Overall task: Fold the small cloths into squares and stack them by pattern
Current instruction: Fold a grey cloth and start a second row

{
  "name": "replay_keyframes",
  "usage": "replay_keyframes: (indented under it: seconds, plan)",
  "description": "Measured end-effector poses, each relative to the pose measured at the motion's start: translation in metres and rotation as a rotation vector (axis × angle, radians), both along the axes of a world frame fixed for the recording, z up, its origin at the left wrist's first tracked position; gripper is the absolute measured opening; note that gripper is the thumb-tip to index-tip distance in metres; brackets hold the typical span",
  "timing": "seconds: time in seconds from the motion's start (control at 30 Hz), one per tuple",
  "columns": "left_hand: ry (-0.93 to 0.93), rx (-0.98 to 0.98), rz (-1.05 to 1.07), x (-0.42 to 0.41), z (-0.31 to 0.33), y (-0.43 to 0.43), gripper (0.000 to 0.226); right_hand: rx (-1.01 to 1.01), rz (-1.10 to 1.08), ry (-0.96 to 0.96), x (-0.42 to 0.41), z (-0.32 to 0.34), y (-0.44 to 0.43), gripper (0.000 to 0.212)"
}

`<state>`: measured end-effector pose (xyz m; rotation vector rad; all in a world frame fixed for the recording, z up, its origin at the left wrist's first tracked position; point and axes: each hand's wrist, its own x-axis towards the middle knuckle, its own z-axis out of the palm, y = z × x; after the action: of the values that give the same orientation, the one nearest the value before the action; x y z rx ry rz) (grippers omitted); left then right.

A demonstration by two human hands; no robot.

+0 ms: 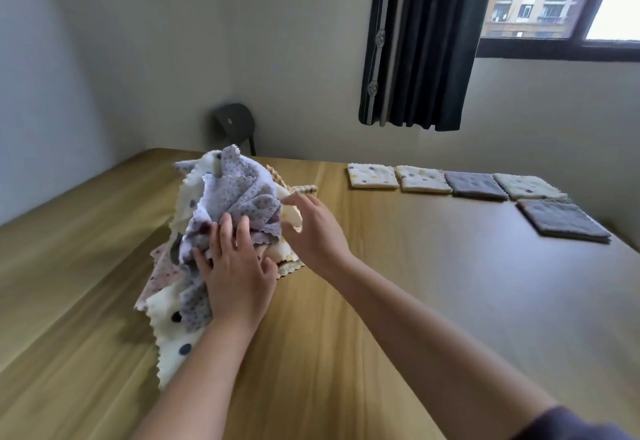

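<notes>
Head cam view, tilted a fair bit. The heap of unfolded cloths [194, 204] sits on the left-middle of the wooden table [415, 284], all crumpled together, so I can't count how many are in it. On top is a grey dotted cloth [242, 180]. A cream cloth with dark dots [173, 342] and a pinkish cloth [161, 277] poke out at the near side, mostly buried.

The left hand [235, 273] lies flat on the heap, fingers spread and fairly straight, pressing on the grey cloth and not gripping anything. The right hand [313, 228] is at the heap's right edge, fingers spread and loose. It's motion-blurred, so I can't tell if the tips actually touch fabric. A dark sleeve [581, 422] is cut off at the bottom right corner.

Far right there's a row of folded squares [372, 175]: cream, cream, grey, cream. A grey stack [562, 220] sits just nearer, layers too small to count. A chair [235, 124] behind the table is half hidden by the heap.
</notes>
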<state>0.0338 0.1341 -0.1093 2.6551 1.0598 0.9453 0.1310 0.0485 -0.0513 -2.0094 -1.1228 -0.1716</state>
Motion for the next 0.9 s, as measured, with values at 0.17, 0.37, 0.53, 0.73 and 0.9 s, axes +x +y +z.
replay_keyframes:
  seconds: [0.17, 0.37, 0.53, 0.73, 0.9]
  plan:
    - [-0.080, -0.022, -0.015, 0.002, -0.004, 0.003, 0.063, -0.047, -0.074, -0.152, 0.005, -0.005, 0.043, 0.033]
    - [-0.149, 0.029, 0.053, 0.002, 0.000, 0.007, 0.092, 0.322, -0.035, 0.117, 0.003, 0.023, 0.040, 0.013]
    - [-0.278, 0.137, -0.025, -0.002, 0.011, 0.004, 0.089, 0.537, -0.020, 0.292, 0.005, 0.058, 0.004, 0.011]
    - [-0.387, 0.494, -0.420, -0.003, 0.027, -0.034, 0.033, 0.676, -0.107, 0.420, 0.020, 0.066, -0.071, 0.015]
    - [-0.338, 0.274, -0.852, -0.004, 0.021, -0.073, 0.029, 0.570, -0.296, 0.476, 0.041, 0.034, -0.152, 0.013]
